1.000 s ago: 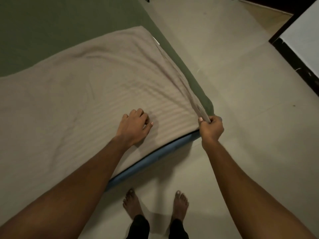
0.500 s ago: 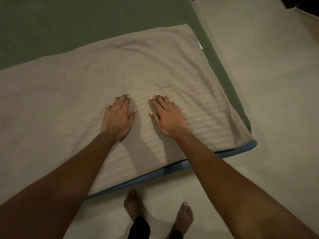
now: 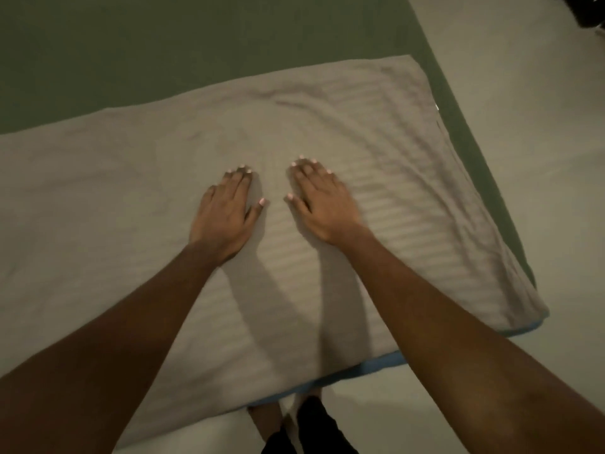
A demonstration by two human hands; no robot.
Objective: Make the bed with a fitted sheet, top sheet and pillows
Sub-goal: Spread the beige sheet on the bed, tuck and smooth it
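Hands lie palm-down at frame centre, left hand (image 3: 226, 214) beside right hand (image 3: 322, 208), fingers (image 3: 240, 181) straight and close together, likely pressing wrinkles from the top sheet (image 3: 131, 198) filling the lower frame over the green fitted sheet (image 3: 196, 44).

Top sheet (image 3: 137, 198) spread on the bed (image 3: 196, 44), left hand (image 3: 226, 217) and right hand (image 3: 324, 208) flat on the sheet side by side, floor (image 3: 523, 93) right of the bed
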